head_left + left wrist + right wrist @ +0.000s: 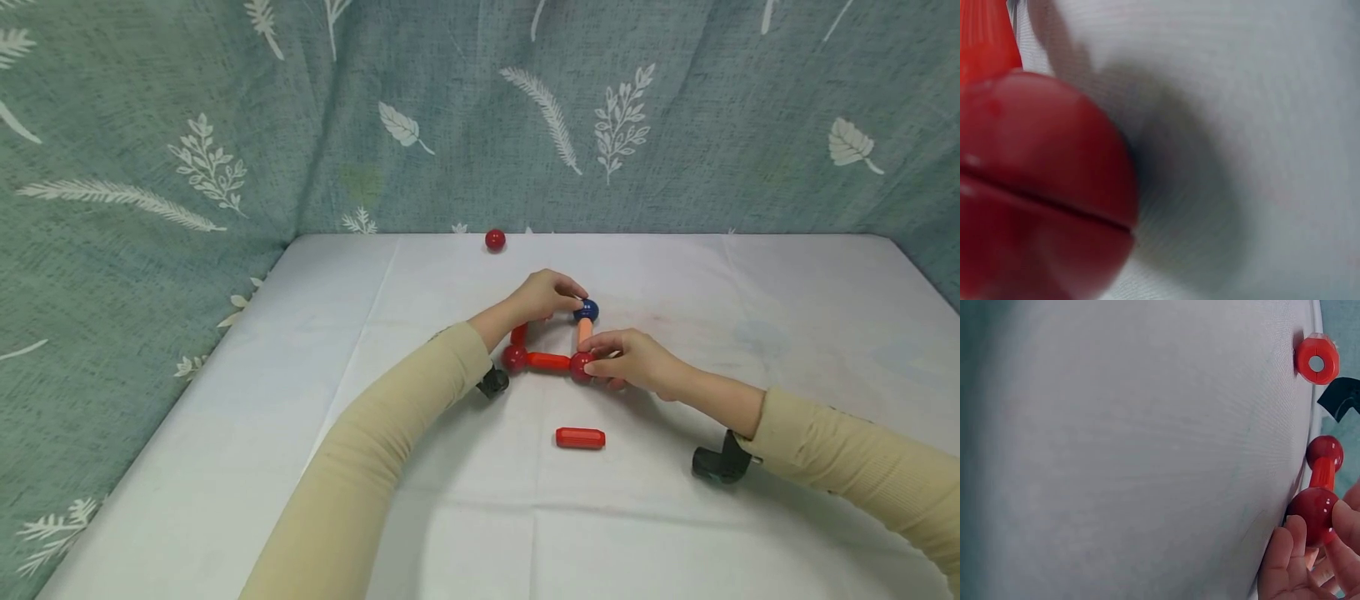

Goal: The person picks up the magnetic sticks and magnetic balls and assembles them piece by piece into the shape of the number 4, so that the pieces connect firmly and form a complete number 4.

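Note:
A four-sided frame of balls and rods lies on the white table. At its front left is a red ball (pixel 515 357), and a red rod (pixel 549 362) joins it to the front right red ball (pixel 580 367). My right hand (pixel 636 363) pinches that right ball between thumb and fingers, as the right wrist view also shows. A peach rod (pixel 584 332) runs back from it to a blue ball (pixel 587 312), which my left hand (pixel 543 296) grips by its left side. Another red rod (pixel 518 335) leads back under the left hand, its far end hidden.
A loose red rod (pixel 580 438) lies in front of the frame; the right wrist view shows its round end (pixel 1326 369). Near the table's far edge sits a single red ball (pixel 495 240). Black wrist cameras hang below both sleeves. Leaf-patterned cloth rises behind the table.

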Tool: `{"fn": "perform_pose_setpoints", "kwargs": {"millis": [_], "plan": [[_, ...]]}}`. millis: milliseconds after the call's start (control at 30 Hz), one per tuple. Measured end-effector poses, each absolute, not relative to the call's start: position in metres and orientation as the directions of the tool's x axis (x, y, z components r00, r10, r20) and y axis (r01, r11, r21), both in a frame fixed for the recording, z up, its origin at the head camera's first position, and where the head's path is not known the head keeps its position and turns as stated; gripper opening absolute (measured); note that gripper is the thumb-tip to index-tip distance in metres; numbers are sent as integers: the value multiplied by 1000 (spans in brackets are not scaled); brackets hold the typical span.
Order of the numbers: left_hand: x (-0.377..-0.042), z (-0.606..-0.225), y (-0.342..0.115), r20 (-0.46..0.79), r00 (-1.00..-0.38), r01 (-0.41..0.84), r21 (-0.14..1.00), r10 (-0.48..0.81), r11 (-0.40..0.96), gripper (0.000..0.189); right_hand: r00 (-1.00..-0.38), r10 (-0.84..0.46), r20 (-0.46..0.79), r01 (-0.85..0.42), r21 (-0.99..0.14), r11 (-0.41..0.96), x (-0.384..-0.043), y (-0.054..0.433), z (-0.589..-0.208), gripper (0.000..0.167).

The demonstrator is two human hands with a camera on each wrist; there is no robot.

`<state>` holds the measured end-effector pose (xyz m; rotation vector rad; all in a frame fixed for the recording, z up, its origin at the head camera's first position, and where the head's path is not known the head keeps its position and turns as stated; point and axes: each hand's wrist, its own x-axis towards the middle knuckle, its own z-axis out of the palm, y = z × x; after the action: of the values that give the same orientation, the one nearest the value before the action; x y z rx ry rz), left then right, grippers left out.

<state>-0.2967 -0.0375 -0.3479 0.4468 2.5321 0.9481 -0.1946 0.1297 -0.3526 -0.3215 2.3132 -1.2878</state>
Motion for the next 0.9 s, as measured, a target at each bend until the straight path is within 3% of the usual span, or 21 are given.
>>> {"fn": "perform_pose_setpoints", "kwargs": {"millis": [533,900], "plan": [[-293,-346,-41,-239,-871,165,683,430,712,29,-859,-421,-291,25,-846,533,-195,130,-354,42],[-290,-322,-70,-171,-896,162,733,409,661,32,-856,-413,-311,42,-838,544,-195,128,-352,42]]}}
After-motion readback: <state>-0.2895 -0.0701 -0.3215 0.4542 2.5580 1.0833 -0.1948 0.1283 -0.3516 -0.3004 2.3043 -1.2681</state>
